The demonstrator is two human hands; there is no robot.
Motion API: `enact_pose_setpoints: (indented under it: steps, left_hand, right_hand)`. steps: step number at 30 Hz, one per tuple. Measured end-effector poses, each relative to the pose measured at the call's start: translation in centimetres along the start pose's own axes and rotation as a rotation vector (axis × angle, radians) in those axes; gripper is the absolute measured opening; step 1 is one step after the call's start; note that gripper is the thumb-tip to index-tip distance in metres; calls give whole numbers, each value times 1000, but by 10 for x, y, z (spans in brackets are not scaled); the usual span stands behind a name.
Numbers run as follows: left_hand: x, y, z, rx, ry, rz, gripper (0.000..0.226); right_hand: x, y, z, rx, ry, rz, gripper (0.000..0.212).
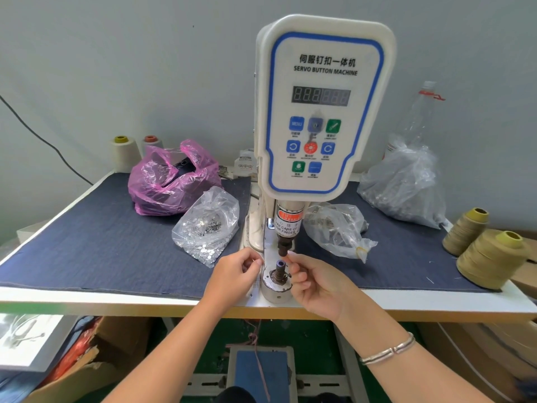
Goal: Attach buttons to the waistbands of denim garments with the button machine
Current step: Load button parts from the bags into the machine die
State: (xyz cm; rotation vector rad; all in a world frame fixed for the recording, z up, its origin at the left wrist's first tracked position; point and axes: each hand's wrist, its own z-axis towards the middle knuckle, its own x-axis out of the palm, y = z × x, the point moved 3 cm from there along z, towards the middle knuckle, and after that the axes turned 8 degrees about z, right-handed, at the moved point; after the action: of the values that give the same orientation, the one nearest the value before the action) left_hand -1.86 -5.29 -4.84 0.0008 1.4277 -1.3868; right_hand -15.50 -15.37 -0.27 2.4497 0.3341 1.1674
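Observation:
The white servo button machine (319, 112) stands at the middle of the table. Its upper punch (283, 247) hangs just above the lower die post (279, 270). My left hand (235, 270) sits just left of the die, fingers curled, thumb and forefinger pinching a tiny metal piece (258, 261). My right hand (309, 279) is at the right of the die, its thumb and forefinger pinched together at the gap under the punch, seemingly on a small button part that I cannot make out. A clear bag of silver button parts (207, 225) lies to the left. No denim garment is in view.
Dark denim cloth (101, 242) covers the table top. A pink bag (171, 181), a second clear bag (337, 228) and a large clear bag (404, 187) surround the machine. Thread cones (491, 257) stand at the right edge. A foot pedal (261, 370) sits below, with cardboard boxes on both sides.

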Motion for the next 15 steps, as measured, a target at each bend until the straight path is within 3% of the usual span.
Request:
enact_pose_setpoints:
  steps: [15]
  left_hand:
    - [0,-2,-1,-16,15,19,26]
  right_hand:
    - [3,-2,-4,-9,-10,-1,13]
